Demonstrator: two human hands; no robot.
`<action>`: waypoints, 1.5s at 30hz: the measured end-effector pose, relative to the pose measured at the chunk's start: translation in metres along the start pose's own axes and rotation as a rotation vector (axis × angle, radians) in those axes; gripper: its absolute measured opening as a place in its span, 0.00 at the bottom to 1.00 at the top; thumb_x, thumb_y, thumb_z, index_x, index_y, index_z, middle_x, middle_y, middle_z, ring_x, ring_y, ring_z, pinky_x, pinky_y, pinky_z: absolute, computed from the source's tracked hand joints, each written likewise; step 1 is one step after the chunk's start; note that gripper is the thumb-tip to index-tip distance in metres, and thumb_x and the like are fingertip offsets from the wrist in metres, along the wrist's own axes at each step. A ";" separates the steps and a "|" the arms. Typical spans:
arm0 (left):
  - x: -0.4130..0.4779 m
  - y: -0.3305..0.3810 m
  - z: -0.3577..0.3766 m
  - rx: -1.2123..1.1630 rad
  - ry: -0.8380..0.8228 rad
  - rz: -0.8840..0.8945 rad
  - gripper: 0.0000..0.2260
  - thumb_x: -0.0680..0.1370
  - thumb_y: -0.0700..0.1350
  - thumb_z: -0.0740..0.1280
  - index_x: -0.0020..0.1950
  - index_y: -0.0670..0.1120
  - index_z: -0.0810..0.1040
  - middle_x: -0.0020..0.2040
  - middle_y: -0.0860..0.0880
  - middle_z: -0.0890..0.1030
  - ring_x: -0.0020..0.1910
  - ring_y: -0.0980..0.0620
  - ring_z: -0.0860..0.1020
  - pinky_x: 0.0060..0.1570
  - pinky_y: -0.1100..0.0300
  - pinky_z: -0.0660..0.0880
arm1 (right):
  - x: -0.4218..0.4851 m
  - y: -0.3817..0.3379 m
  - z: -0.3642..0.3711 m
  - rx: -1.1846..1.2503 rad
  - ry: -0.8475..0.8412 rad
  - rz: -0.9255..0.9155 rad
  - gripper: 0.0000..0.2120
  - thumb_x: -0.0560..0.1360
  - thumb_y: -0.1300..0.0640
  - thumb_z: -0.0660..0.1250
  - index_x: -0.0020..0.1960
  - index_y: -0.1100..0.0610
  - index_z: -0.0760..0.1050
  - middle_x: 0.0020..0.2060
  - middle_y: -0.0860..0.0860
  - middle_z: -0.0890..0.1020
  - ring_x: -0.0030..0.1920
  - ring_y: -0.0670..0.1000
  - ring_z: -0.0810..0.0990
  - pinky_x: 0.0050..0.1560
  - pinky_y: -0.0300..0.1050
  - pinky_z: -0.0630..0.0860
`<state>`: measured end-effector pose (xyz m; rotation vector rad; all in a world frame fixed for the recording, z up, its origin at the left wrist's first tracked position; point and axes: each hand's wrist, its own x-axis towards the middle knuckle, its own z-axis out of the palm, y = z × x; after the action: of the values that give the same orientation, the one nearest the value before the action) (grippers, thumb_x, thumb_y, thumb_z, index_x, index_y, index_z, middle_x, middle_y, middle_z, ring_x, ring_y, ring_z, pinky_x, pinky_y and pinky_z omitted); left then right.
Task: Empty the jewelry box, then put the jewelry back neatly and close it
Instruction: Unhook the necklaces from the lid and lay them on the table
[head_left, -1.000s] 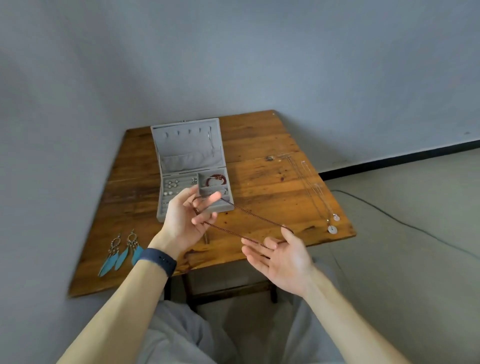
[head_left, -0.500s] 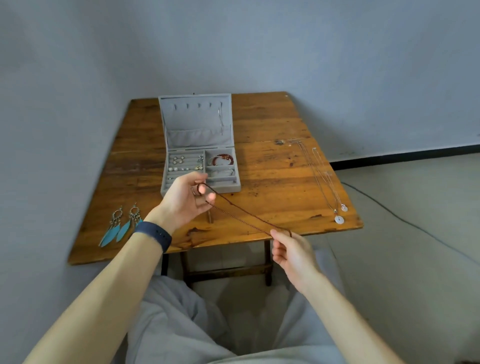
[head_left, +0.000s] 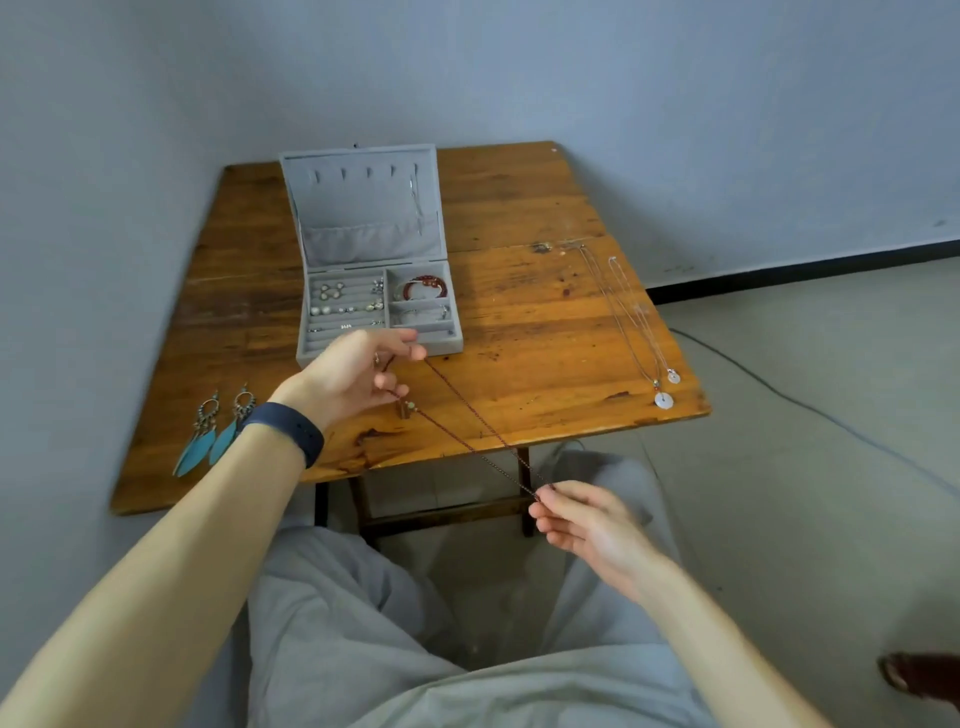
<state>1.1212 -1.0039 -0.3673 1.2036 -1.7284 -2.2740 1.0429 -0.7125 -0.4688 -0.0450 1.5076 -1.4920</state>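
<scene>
One necklace: left hand, right hand

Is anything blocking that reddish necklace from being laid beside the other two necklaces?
Nothing visible does. The reddish necklace stretches between left hand and right hand; the table between jewelry box and two necklaces shows bare wood.

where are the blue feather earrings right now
In the head view, the blue feather earrings lie side by side on the table's near left corner, left of the left hand and nearer the person than the open jewelry box.
</scene>
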 end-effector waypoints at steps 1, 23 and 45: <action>0.002 0.002 0.001 -0.048 -0.011 0.006 0.18 0.76 0.39 0.66 0.66 0.46 0.76 0.55 0.50 0.80 0.27 0.56 0.66 0.50 0.54 0.75 | -0.001 0.001 -0.003 0.002 0.008 -0.012 0.10 0.77 0.58 0.71 0.54 0.62 0.82 0.46 0.58 0.85 0.44 0.51 0.83 0.44 0.42 0.79; 0.049 0.045 0.077 0.379 0.131 0.382 0.09 0.80 0.42 0.69 0.60 0.46 0.80 0.48 0.49 0.86 0.36 0.51 0.83 0.38 0.61 0.81 | -0.005 0.007 -0.035 -0.075 0.304 -0.218 0.09 0.75 0.61 0.73 0.49 0.48 0.85 0.44 0.48 0.87 0.47 0.49 0.85 0.47 0.37 0.79; 0.163 0.073 0.167 1.245 0.265 0.601 0.07 0.79 0.52 0.69 0.54 0.54 0.84 0.49 0.52 0.83 0.46 0.49 0.80 0.48 0.51 0.81 | 0.020 -0.027 -0.050 0.287 0.636 -0.301 0.05 0.72 0.60 0.77 0.47 0.55 0.85 0.40 0.48 0.87 0.44 0.46 0.85 0.47 0.39 0.81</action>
<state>0.8791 -0.9730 -0.3825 0.7348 -2.8665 -0.5651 0.9855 -0.6940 -0.4713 0.4266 1.8117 -2.0830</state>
